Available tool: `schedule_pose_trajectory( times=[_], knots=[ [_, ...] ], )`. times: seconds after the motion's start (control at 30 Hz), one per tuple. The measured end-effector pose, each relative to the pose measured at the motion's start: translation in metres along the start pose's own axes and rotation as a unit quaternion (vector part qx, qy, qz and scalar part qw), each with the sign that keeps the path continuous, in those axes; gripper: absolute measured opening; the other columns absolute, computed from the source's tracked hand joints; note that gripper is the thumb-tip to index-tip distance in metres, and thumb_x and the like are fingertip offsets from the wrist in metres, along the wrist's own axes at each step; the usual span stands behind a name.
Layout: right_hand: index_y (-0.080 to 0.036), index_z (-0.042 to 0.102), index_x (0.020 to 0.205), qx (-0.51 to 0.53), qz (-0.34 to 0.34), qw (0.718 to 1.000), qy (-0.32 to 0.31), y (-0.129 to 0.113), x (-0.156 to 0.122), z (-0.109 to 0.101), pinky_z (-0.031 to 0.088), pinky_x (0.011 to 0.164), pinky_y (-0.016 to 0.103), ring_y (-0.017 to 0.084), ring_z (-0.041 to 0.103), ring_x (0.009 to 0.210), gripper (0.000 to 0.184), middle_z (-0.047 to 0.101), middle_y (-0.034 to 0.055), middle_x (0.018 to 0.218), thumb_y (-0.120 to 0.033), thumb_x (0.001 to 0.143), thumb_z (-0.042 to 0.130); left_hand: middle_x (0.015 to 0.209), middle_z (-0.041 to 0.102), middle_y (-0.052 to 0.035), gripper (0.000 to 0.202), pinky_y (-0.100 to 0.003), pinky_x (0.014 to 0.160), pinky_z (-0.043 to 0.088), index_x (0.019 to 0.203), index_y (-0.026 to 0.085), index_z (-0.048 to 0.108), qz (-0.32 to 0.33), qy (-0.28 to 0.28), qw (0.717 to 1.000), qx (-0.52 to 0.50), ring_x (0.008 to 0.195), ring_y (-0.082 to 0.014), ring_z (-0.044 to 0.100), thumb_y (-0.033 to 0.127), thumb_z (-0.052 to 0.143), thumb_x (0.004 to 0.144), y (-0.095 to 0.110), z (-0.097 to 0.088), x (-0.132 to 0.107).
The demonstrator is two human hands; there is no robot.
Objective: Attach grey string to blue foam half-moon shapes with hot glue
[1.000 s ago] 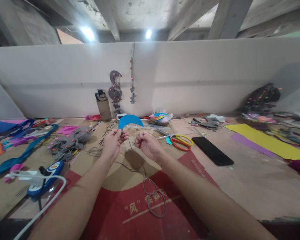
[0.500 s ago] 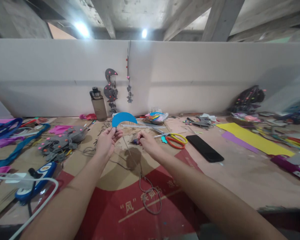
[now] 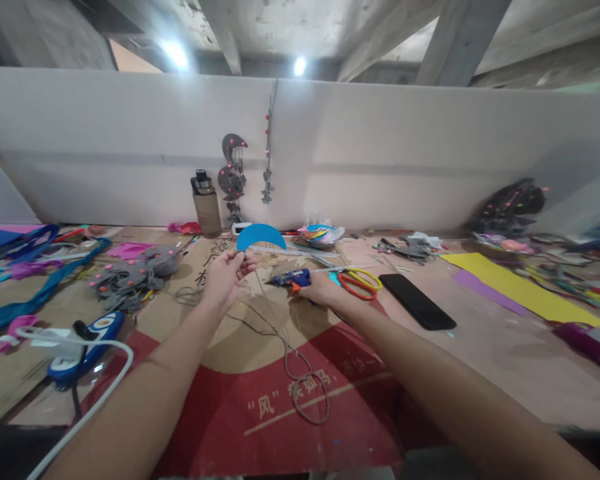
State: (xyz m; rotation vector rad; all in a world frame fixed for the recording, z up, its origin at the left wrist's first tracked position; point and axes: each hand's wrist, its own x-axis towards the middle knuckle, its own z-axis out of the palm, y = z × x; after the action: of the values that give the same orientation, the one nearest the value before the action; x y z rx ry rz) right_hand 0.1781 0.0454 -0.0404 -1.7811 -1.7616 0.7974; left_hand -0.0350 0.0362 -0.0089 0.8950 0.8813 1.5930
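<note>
My left hand [image 3: 229, 275] pinches the lower left tip of a blue crescent-shaped piece [image 3: 261, 236], held up above the cardboard. A thin grey cord [image 3: 270, 313] hangs from by those fingers and runs down to loose loops on the red print. To the right, my right hand [image 3: 321, 291] is closed round a blue hot glue gun [image 3: 291, 277] with an orange trigger. Its dark nozzle points left, towards my left hand, and stays apart from the crescent. Part of the glue gun is hidden behind my fingers.
Scissors with red and yellow handles [image 3: 360, 285] and a black phone [image 3: 417, 301] lie to the right. A bottle [image 3: 207, 207] stands at the back wall. Grey felt pieces with pink beads [image 3: 133, 275] and a blue-and-white power strip [image 3: 87, 350] are on the left.
My right hand has shifted right and lower, and the glue gun in it now shows more fully. My left hand still holds the crescent. The whole view has swung slightly left.
</note>
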Motion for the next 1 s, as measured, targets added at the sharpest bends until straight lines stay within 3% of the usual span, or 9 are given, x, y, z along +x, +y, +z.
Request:
schedule_pose_trajectory(
  times=[0.1,0.2,0.33,0.47,0.73,1.0],
  knots=[
    [-0.015,0.059,0.083,0.024,0.008,1.0,0.005,-0.008,-0.001,-0.003,0.04,0.048,0.022,0.013,0.055,0.054,0.021,0.062,0.0029,0.068,-0.023,0.064,0.062,0.071,0.065,-0.0057,0.005,-0.022,0.062,0.053,0.076,0.011,0.057,0.008,0.004,1.0,0.007,0.062,-0.0093,0.064,0.011,0.055,0.08,0.0,0.0,0.0],
    [-0.016,0.052,0.099,0.116,-0.023,0.991,0.061,-0.015,-0.009,-0.003,0.046,0.05,0.023,0.012,0.058,0.058,0.026,0.063,0.0063,0.087,-0.024,0.074,0.05,0.072,0.065,-0.0059,0.004,-0.023,0.063,0.053,0.077,0.011,0.057,0.016,0.014,1.0,0.011,0.063,-0.0101,0.064,0.012,0.055,0.08,-0.002,0.0,0.0],
    [-0.019,0.045,0.105,0.272,-0.099,0.951,0.109,-0.025,-0.029,0.001,0.051,0.053,0.026,0.014,0.06,0.059,0.032,0.061,0.0043,0.086,-0.026,0.075,0.051,0.073,0.065,-0.0062,0.003,-0.023,0.063,0.053,0.077,0.011,0.056,0.023,0.028,0.999,0.013,0.064,-0.0107,0.065,0.013,0.056,0.079,-0.004,-0.002,0.001],
    [-0.019,0.045,0.102,0.34,-0.141,0.922,0.119,-0.033,-0.045,0.004,0.051,0.049,0.025,0.014,0.06,0.064,0.028,0.061,0.007,0.096,-0.031,0.077,0.051,0.07,0.065,-0.0056,0.002,-0.022,0.062,0.052,0.076,0.011,0.056,0.023,0.042,0.999,0.009,0.062,-0.0103,0.064,0.012,0.057,0.078,-0.004,-0.003,0.001],
    [-0.018,0.049,0.1,0.326,-0.155,0.919,0.16,-0.026,-0.047,0.001,0.045,0.046,0.024,0.01,0.052,0.055,0.026,0.06,0.0052,0.091,-0.034,0.08,0.05,0.068,0.065,-0.0039,0.005,-0.021,0.063,0.052,0.075,0.012,0.057,0.038,0.077,0.996,-0.036,0.061,-0.0089,0.063,0.013,0.061,0.075,-0.004,-0.004,0.002],
    [-0.017,0.053,0.101,0.216,-0.225,0.944,0.105,-0.031,-0.058,0.011,0.045,0.06,0.029,0.015,0.053,0.066,0.026,0.058,0.0037,0.077,-0.033,0.081,0.05,0.07,0.065,-0.0042,0.015,-0.026,0.063,0.052,0.076,0.012,0.057,0.045,-0.008,0.997,0.066,0.06,-0.011,0.063,0.025,0.064,0.072,-0.015,0.006,-0.008]
  ],
)
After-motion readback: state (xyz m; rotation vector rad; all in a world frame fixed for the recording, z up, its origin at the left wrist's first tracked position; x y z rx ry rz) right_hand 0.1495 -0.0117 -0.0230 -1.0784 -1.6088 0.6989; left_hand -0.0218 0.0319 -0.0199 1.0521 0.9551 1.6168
